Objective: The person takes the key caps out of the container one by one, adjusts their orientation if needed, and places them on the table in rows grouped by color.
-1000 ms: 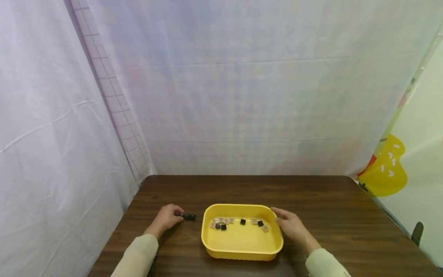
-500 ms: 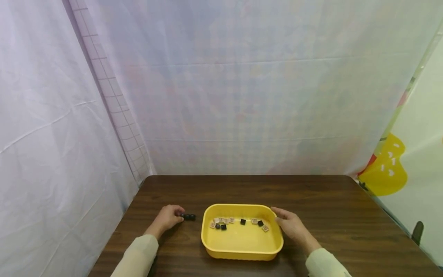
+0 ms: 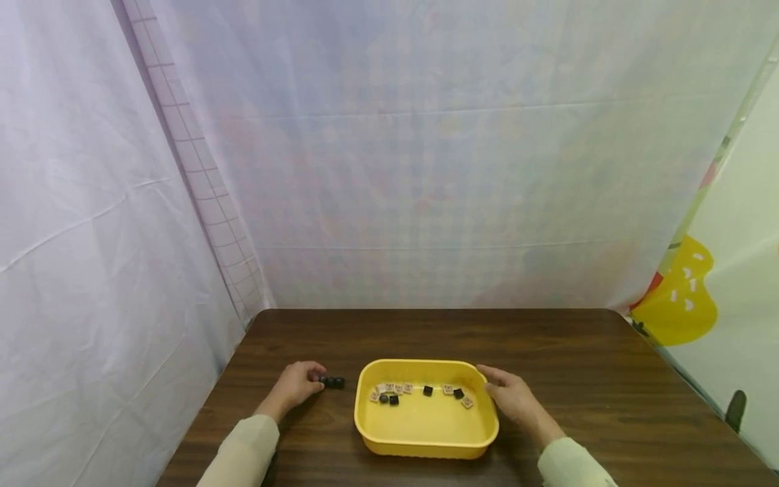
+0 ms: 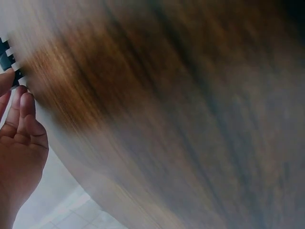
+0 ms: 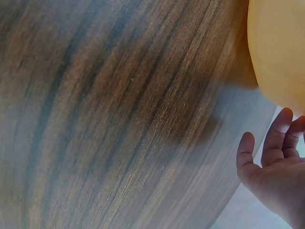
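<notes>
My left hand (image 3: 295, 383) is at the left of the table, thumb and fingertips pinching the near end of a short row of small black blocks (image 3: 333, 383). In the left wrist view these blocks (image 4: 7, 61) sit side by side with gaps at their edges, partly cut off by the frame. To the right stands a yellow tray (image 3: 426, 426). Against its right side rests my right hand (image 3: 510, 396), fingers extended along the back corner. The right wrist view shows that hand's fingers loosely bent beside the tray wall (image 5: 281, 52).
Inside the tray lie several cream square tiles (image 3: 398, 389) with dark marks and several black pieces (image 3: 428, 391), mostly toward its back. All stand on a dark wood table (image 3: 578, 352). White curtains (image 3: 426, 169) hang behind and at both sides.
</notes>
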Tool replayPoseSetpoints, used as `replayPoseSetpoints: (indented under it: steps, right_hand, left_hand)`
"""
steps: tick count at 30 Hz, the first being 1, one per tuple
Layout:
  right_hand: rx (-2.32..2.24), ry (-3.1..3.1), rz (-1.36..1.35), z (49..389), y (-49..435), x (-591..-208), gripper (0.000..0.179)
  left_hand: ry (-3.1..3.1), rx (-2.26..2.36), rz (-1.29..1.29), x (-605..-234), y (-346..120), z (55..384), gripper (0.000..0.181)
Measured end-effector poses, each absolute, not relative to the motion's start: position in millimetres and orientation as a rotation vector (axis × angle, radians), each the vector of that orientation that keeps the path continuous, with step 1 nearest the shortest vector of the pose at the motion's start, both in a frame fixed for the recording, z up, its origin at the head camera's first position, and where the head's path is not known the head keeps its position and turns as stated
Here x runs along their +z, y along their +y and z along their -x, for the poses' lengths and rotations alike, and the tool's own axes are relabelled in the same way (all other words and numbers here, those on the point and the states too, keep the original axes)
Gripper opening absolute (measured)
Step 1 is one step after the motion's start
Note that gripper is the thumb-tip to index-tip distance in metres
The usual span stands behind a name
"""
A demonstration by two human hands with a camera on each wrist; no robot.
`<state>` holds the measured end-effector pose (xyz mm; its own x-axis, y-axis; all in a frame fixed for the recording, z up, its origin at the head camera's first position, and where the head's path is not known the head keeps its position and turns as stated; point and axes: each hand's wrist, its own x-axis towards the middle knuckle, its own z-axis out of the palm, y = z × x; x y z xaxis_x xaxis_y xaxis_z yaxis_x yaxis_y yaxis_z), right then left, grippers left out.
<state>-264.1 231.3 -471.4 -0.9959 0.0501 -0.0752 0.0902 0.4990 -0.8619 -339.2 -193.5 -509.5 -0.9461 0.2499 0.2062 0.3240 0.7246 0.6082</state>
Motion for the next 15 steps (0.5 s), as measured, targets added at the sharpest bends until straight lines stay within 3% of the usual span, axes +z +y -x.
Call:
replayPoseSetpoints:
  steps: [15]
  right_hand:
    - [-1.571,2.681,-0.113,264.4,230.9,-472.2,0.043]
  left_hand:
    - [-2.777,-1.130,0.371,-501.7,-186.0,335.3,0.026]
